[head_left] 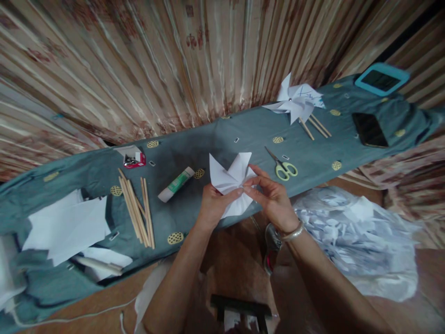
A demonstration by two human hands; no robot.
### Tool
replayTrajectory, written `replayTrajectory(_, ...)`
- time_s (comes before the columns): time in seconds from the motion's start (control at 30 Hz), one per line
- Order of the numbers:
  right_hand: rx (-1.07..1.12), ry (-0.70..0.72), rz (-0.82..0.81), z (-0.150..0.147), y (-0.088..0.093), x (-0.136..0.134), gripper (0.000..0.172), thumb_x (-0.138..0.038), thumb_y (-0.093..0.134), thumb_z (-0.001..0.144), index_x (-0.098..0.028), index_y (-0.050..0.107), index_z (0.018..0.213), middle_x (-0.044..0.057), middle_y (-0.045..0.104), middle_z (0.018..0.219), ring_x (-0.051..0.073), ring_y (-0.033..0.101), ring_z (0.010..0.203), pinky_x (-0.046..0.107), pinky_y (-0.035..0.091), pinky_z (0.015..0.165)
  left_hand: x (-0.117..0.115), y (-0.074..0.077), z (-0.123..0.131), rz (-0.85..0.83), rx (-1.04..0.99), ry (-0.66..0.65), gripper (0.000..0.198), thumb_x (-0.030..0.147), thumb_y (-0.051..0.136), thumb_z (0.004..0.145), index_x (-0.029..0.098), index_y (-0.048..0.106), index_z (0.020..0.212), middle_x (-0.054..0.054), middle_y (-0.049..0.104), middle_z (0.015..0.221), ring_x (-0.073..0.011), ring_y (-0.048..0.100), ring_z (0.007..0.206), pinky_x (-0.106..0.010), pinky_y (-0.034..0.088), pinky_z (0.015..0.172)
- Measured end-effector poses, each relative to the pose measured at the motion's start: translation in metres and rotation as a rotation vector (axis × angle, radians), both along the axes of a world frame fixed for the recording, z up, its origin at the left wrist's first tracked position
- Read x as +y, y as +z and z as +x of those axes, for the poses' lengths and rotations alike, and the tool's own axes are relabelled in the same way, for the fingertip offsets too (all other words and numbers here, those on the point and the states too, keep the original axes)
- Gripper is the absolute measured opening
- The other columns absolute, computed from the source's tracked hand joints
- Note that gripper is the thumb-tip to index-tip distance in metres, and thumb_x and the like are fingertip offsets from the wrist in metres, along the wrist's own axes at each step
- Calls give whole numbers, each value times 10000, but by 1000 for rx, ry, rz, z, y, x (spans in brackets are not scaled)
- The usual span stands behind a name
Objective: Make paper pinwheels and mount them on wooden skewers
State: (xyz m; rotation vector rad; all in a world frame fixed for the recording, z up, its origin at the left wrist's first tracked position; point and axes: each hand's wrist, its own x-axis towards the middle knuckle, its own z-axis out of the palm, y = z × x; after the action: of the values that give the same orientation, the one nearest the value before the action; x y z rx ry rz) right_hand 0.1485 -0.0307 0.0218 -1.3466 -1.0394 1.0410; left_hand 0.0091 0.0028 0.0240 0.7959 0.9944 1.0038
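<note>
A white paper pinwheel (231, 174) is held between both hands over the front edge of the cloth-covered table. My left hand (216, 204) pinches its lower left side, with the thumb pressed near the middle. The fingers of my right hand (273, 195) are closed on the pinwheel's right side, close to the centre. Whether a pin is at the centre is too small to tell. Left of the pinwheel lies a glue stick (176, 184) with a green label. Scissors (283, 168) with yellow-green handles rest to the right.
Wooden sticks (137, 211), a small red box (134, 158) of metal pieces and paper sheets (69, 227) lie left. Finished pinwheels (294, 102), a dark phone (369, 130) and a blue-framed device (382, 80) are right. A bag of paper scraps (354, 241) stands below.
</note>
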Motion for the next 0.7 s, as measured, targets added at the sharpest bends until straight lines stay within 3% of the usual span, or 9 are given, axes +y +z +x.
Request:
replayTrajectory(0.33,-32,-32,2,-7,-13,-6,144,-388,742,703,-258,717,760,35,569,1363,250,339,1401,455,167,1177,0,1,-7,40,101,-20,333,275,861,476,115,751,747,-56,756,779,-170,664,655,-273,534,661)
replayTrajectory(0.7,-125,-30,37,-8,-10,-7,171,-415,710,728,-247,697,756,46,559,1369,251,374,1380,493,187,1167,0,0,-9,28,124,-32,339,309,865,476,113,748,726,-62,749,750,-184,660,643,-285,529,636)
